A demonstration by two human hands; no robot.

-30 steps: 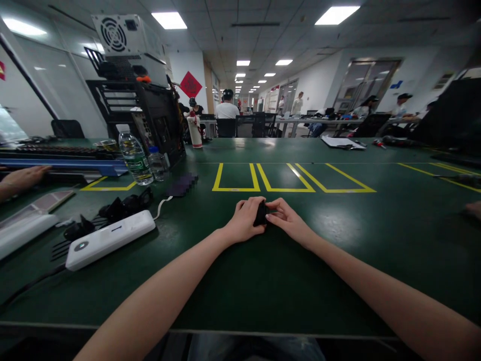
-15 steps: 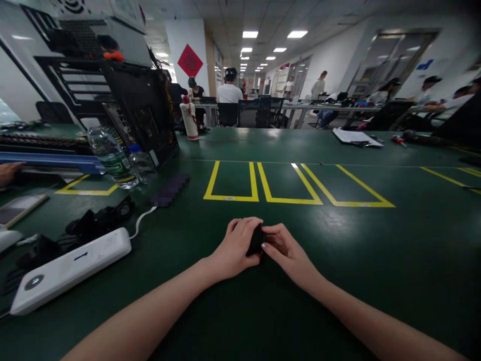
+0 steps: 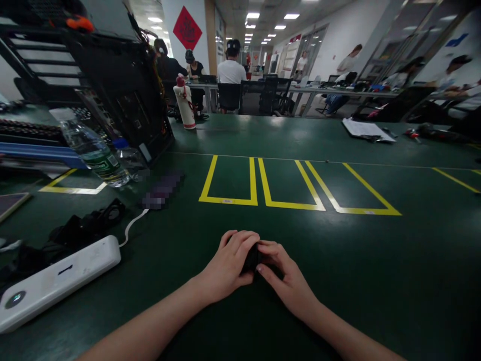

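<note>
A small black object (image 3: 252, 259) is between my two hands, low over the green tabletop (image 3: 210, 326); its kind cannot be made out. My left hand (image 3: 231, 260) curls over it from the left, fingers across its top and thumb beneath, hiding most of it. From the right, my right hand (image 3: 283, 271) reaches in with fingers and thumb bent against its right side. Whether the right fingertips press on it or only touch it is hard to see. Beyond the hands, yellow tape outlines (image 3: 228, 201) mark the table.
Left of my arms lies a white power strip-like device (image 3: 60, 281) with a cable, beside black straps (image 3: 88, 225). Water bottles (image 3: 99, 155) and a black computer case (image 3: 124, 95) stand behind it. A white bottle (image 3: 185, 108) and a clipboard (image 3: 366, 130) sit farther back.
The camera view has tilted down and shifted slightly, so my hands appear a little lower. Both hands stay around the black object in nearly the same pose. A person's hand at far left has gone from view.
</note>
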